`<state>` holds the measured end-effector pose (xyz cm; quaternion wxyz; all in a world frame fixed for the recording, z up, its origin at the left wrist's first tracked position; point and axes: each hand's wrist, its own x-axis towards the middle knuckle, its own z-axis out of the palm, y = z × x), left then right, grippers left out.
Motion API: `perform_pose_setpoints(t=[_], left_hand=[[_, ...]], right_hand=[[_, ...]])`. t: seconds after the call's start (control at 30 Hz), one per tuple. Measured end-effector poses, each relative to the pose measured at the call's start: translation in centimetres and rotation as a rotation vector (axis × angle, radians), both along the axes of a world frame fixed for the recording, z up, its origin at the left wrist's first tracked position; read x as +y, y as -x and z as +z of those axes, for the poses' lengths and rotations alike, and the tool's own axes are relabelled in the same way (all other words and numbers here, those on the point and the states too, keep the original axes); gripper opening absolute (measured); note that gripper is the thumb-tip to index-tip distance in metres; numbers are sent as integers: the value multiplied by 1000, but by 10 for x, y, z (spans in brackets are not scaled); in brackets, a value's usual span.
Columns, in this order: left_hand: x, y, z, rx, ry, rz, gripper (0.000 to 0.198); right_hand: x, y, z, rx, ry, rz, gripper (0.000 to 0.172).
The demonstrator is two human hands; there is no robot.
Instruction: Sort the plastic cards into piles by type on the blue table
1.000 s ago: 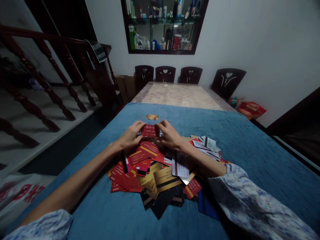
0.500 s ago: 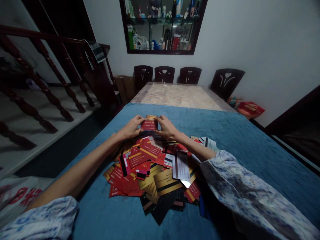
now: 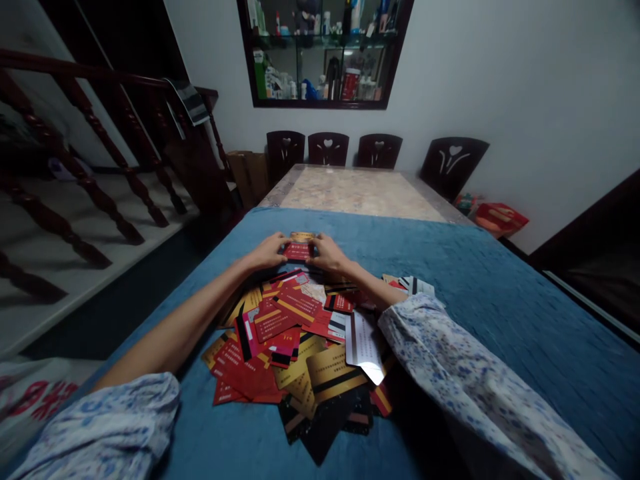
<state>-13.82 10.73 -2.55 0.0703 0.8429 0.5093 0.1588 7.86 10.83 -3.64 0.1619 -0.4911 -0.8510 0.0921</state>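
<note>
Both arms reach forward over the bench, sleeves of pale flowered cloth pushed back on the forearms.

Left hand (image 3: 267,252): fingers curled, pinching the left short edge of a red card (image 3: 299,251).
Right hand (image 3: 327,253): fingers curled likewise, pinching the right short edge of the same card. Both hands grip it between them.

The red card sits low, at or just above the blue cloth (image 3: 500,300); I cannot tell whether it touches. It is at the far edge of the work area, past the pile. Its face shows pale print, too small to read.

A gold card (image 3: 303,236) lies flat on the cloth just beyond the red card, partly hidden by it.

A pile of cards (image 3: 300,347) lies under and between the forearms, loose and overlapping: mostly red, some gold with a dark stripe, some black at the near edge, a few white ones to the right, near the right sleeve.

The cloth covers the near part of the bench (image 3: 360,190); the far part shows a bare stone-patterned top.

Four dark chairs (image 3: 327,148) stand at the far end. A glass-fronted wall cabinet (image 3: 325,53) hangs above them, full of bottles. A dark wooden stair railing (image 3: 100,153) runs along the left.
</note>
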Motion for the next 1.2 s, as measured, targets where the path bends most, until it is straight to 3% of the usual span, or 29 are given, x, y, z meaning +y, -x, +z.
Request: perform_pose_setpoints(t=[0.37, 0.7, 1.2], left_hand=[[15, 2, -8, 24, 40, 17, 34], [21, 0, -10, 63, 87, 26, 33], [12, -16, 4, 167, 164, 139, 36]], right_hand=[[5, 6, -4, -48, 40, -44, 39], [6, 5, -6, -39, 74, -66, 38], [0, 11, -3, -39, 124, -148, 47]])
